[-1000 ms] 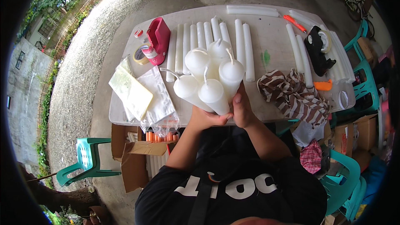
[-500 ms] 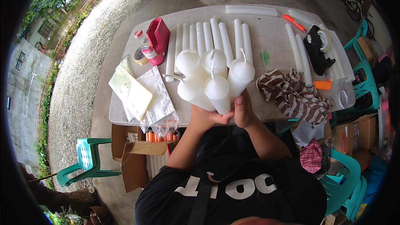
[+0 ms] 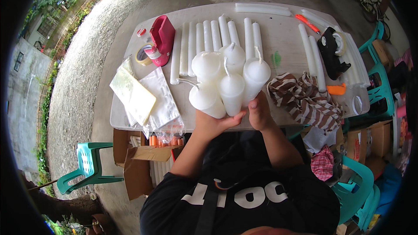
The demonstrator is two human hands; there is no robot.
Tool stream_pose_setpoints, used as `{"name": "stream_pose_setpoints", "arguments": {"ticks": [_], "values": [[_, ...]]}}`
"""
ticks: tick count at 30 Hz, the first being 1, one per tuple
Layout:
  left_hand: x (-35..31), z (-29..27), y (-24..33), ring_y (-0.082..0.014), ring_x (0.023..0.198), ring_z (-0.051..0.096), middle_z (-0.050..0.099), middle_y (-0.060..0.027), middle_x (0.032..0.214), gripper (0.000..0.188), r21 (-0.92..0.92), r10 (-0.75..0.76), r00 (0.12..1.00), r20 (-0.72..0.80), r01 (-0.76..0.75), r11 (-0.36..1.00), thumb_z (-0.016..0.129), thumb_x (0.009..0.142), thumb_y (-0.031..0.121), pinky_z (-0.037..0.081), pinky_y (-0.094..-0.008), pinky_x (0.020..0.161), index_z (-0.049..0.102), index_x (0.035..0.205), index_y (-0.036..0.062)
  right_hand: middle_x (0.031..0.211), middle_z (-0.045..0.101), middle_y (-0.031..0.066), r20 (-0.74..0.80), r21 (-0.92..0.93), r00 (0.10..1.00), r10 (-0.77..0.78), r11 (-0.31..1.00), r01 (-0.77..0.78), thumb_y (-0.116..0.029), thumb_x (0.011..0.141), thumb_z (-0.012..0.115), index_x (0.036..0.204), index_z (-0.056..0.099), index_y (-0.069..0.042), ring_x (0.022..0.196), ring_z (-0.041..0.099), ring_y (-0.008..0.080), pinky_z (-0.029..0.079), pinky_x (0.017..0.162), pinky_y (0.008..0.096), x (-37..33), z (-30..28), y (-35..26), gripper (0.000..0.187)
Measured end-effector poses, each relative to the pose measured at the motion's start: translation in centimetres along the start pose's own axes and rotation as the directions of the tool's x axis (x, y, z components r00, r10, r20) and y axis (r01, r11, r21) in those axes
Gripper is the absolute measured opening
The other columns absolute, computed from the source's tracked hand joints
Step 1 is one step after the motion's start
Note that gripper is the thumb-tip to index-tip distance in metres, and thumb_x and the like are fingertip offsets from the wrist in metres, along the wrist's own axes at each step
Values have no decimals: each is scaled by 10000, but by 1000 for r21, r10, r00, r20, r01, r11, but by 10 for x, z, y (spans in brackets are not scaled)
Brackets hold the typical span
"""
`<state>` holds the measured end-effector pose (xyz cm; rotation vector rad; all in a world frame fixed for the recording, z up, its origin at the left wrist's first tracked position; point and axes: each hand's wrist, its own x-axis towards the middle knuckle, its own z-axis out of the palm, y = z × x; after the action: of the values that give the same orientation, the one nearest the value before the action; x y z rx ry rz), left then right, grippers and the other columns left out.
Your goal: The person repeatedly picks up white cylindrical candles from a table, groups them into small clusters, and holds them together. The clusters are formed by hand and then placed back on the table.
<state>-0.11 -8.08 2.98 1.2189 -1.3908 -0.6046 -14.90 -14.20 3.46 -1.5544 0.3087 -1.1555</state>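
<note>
Several thick white candles (image 3: 231, 88) stand in an upright bundle between my two hands, wicks pointing up. My left hand (image 3: 216, 123) wraps the lower left of the bundle, its thumb lying across the front. At the right side my right hand (image 3: 260, 112) grips the bundle, thumb upward; most fingers of both hands are hidden behind the candles. Beyond the bundle, a row of slim white candles (image 3: 192, 45) lies side by side on the pale table (image 3: 278, 26). Clear plastic bags (image 3: 162, 98) lie near my left hand, a striped brown-and-white cloth (image 3: 305, 100) near my right.
At the left are a pink cut-open container (image 3: 163, 35) and a tape roll (image 3: 143, 55). A black tape dispenser (image 3: 329, 52), an orange cutter (image 3: 307, 23) and more candles (image 3: 308, 50) lie right. An open carton (image 3: 138, 165) and green chair (image 3: 91, 165) stand below left.
The candle bundle has shifted slightly right, and the candles in it sit differently against each other. My hands have spread a little, the right thumb moving away from the left one.
</note>
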Motion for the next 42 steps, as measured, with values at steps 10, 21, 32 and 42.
{"name": "stream_pose_setpoints", "arguments": {"ticks": [10,21,32,42], "values": [[-2,1,1,-251,951,620,618,-126,1067,712,41,-7,1000,8,6,999,863,596,249,492,-364,829,526,1173,1,1273,513,166,17,36,1000,2,999,-3,-507,928,467,1347,386,49,1172,485,228,367,987,349,-1,2,-4,701],[-4,1,7,-266,909,639,642,-126,1024,628,-21,-46,999,13,46,999,864,618,249,504,-357,799,574,1117,0,1270,515,150,-11,49,1000,23,999,-22,-522,918,490,1350,384,43,1168,486,217,369,984,342,-3,6,-11,719],[0,2,10,-240,899,647,648,-120,1020,588,-53,-1,1000,-23,0,999,857,620,207,511,-340,783,586,1104,12,1250,519,96,-170,253,985,19,967,25,-176,889,648,1314,428,14,1179,473,173,348,1019,349,-7,21,-16,515],[2,0,18,-214,906,646,651,-115,1027,592,-92,-4,1000,-24,2,996,854,625,187,515,-336,788,577,1115,3,1255,517,102,-134,327,980,145,940,-94,-160,888,641,1334,410,19,1189,467,179,340,1027,348,-5,20,-27,532]]}}
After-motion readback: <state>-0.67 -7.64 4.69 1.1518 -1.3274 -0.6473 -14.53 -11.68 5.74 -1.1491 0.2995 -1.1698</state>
